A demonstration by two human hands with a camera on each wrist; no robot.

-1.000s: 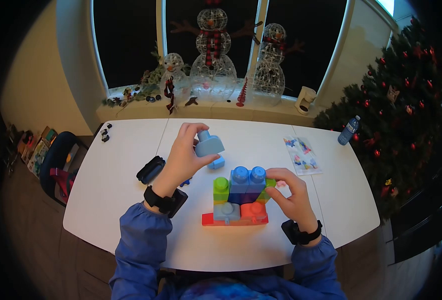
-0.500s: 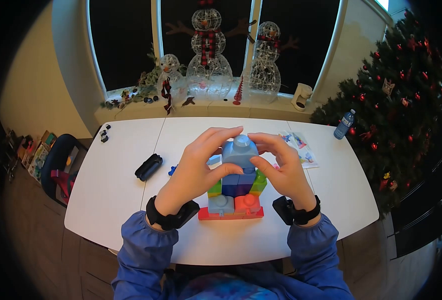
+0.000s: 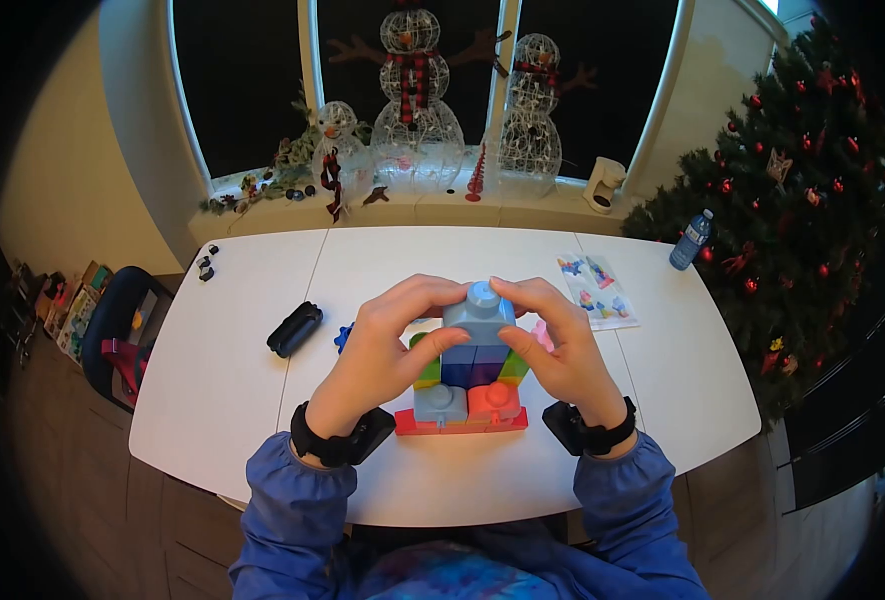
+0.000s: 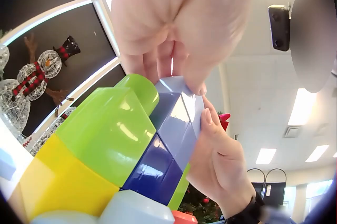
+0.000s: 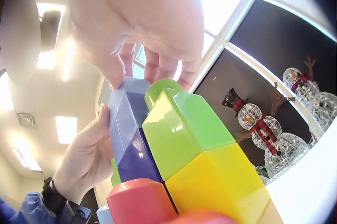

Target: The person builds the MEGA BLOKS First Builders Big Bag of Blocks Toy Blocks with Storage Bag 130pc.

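A light blue building block (image 3: 479,322) with one round stud sits atop the blue blocks (image 3: 474,367) of a toy block structure. My left hand (image 3: 388,335) grips the block's left side, thumb in front and fingers behind. From the right, my right hand (image 3: 563,340) grips it the same way. Lower in the structure are lime green blocks (image 4: 108,129) over yellow ones (image 4: 63,179), a grey-blue block (image 3: 440,403) and a coral red block (image 3: 494,400). A flat red base (image 3: 463,429) lies under them on the white table (image 3: 223,400).
Left of the structure lie a black case (image 3: 295,330) and a small blue piece (image 3: 344,338). A pink piece (image 3: 543,335) shows behind my right hand. A printed sheet (image 3: 613,315) and a water bottle (image 3: 691,240) are at the back right; small black items (image 3: 206,263) at the back left.
My left hand has brought the light blue block right and down onto the blue blocks. My right hand has moved from the green block on the right side up to the light blue block.
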